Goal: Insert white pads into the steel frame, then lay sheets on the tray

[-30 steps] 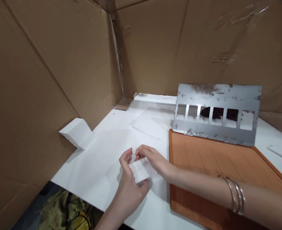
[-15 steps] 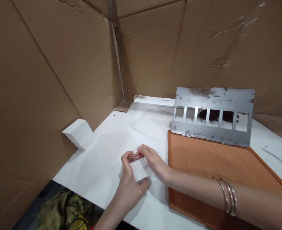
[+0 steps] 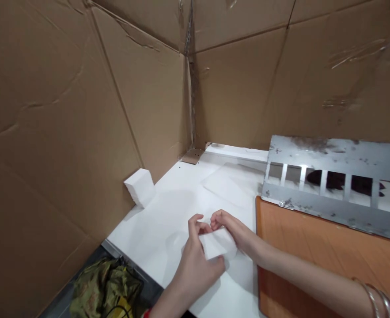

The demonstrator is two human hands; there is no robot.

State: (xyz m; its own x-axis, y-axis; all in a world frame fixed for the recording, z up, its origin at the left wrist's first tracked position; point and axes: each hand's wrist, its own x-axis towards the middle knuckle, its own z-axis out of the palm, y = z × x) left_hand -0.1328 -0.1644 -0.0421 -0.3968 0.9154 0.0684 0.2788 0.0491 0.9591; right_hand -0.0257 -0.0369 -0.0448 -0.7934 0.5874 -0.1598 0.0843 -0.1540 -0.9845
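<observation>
A stack of small white paper sheets [image 3: 218,244] is between my hands, just above the white tabletop. My left hand [image 3: 199,251] wraps around its left side, with the thumb at the near edge and the fingers at the far edge. Against its right and far sides, my right hand [image 3: 232,227] is closed with curled fingers; some fingertips are hidden. A second white paper stack [image 3: 141,187] leans against the cardboard wall at the left.
An orange-brown wooden board [image 3: 301,247] lies at the right, with a stained metal frame with slots [image 3: 334,148] tilted up behind it. Cardboard walls [image 3: 234,97] enclose the white table [image 3: 171,207]. Green camouflage cloth [image 3: 105,287] lies below the table's near left edge.
The view has swung left, so everything sits farther right. The held stack has turned: its smooth white face now shows where layered edges showed before. Both hands stay around it.
</observation>
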